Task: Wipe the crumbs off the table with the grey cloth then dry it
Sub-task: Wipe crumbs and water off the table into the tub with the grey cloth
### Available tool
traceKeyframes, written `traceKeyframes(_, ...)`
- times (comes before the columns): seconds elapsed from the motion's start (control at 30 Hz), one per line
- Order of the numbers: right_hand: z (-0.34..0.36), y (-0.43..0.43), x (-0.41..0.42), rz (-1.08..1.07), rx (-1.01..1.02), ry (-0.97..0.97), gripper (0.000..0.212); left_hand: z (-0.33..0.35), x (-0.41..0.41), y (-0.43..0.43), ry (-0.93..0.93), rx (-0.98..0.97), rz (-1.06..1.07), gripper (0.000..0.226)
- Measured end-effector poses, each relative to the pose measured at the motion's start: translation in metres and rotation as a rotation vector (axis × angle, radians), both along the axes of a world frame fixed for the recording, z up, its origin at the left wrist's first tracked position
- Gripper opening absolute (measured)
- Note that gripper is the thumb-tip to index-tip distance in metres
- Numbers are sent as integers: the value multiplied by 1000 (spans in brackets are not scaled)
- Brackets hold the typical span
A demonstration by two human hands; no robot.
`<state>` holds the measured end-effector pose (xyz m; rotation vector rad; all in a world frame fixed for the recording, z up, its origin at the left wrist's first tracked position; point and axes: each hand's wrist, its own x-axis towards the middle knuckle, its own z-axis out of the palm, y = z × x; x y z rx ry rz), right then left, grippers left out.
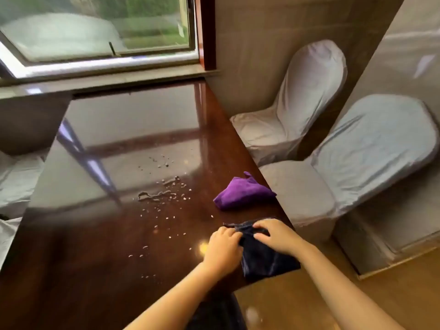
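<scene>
A dark grey cloth (264, 256) lies at the near right corner of the glossy brown table (95, 246). My left hand (222, 248) grips its left edge with curled fingers. My right hand (276, 236) presses on its top with the fingers bunching the fabric. Pale crumbs (166, 217) are scattered across the middle of the table, mixed with a small puddle of water (157, 194). A crumpled purple cloth (242, 192) sits near the right edge, just beyond my hands.
Two chairs in white covers (309, 96) (371, 151) stand close to the table's right side. A window (100, 27) and its sill lie beyond the far edge. Another white-covered seat (16, 182) shows at the left.
</scene>
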<state>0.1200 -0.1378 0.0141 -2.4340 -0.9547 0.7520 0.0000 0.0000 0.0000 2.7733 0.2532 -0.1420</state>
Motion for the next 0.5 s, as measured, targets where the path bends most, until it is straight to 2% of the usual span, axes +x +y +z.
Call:
traceKeyframes(0.1,-27,-11,-8,134,-170,-132,57,-23,-4,-20,80,-44,-25,51)
traceKeyframes(0.23,-58,-22,-16,196,-273,-173,79,-45,-6,-28,106,-4,0,60)
traceKeyframes(0.5,-84,-30,-16,250,-275,-357,81,-65,-20,-12,6,-9,81,58)
